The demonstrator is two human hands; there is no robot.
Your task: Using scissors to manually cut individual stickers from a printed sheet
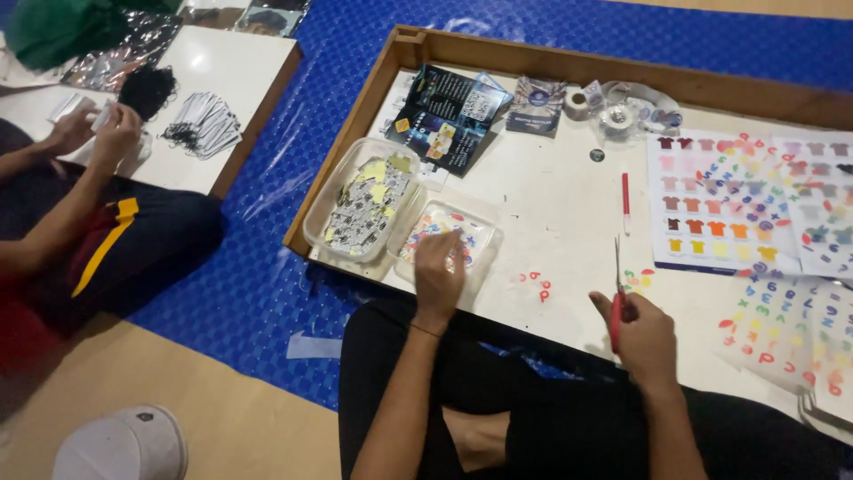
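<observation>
A blue patterned plastic sheet covers part of a light wooden floor. On the sheet sits a low white work board with a raised wooden rim, and a second white board lies to its left. The light is dim and even.

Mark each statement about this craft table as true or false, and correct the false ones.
1. The right hand holds red-handled scissors. True.
2. The left hand reaches into a metal bucket. False: it is over a clear plastic tray of coloured cut-outs.
3. A red pen lies on the white board. True.
4. The floor mat is green. False: it is blue.
</observation>
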